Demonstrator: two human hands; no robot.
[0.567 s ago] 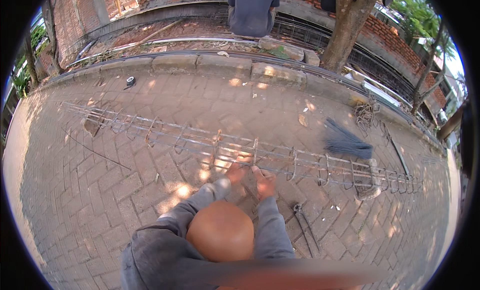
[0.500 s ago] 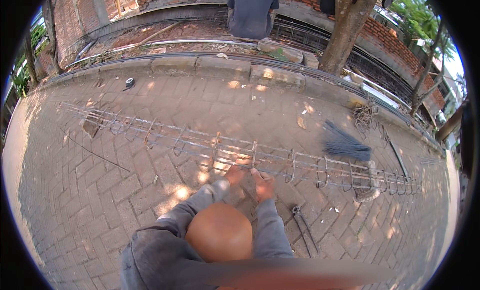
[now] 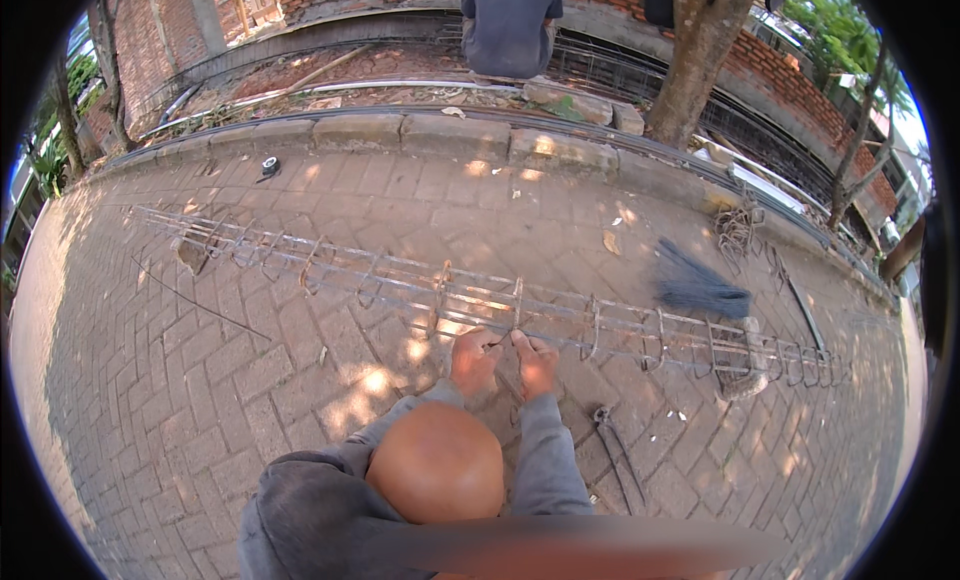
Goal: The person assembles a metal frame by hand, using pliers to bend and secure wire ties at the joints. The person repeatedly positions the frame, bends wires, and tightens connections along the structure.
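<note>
Head view showed the long, rusty steel-bar cage [image 3: 519,302] lying left to right just beyond my hands, rough grey-brown blocks [image 3: 742,384] near both ends seemingly propping it off the brick paving [image 3: 250,390]. My left hand [image 3: 475,364] seemed clamped on a thin dark wire [image 3: 494,345]; my right hand's [image 3: 537,367] grip I could not tell.
</note>
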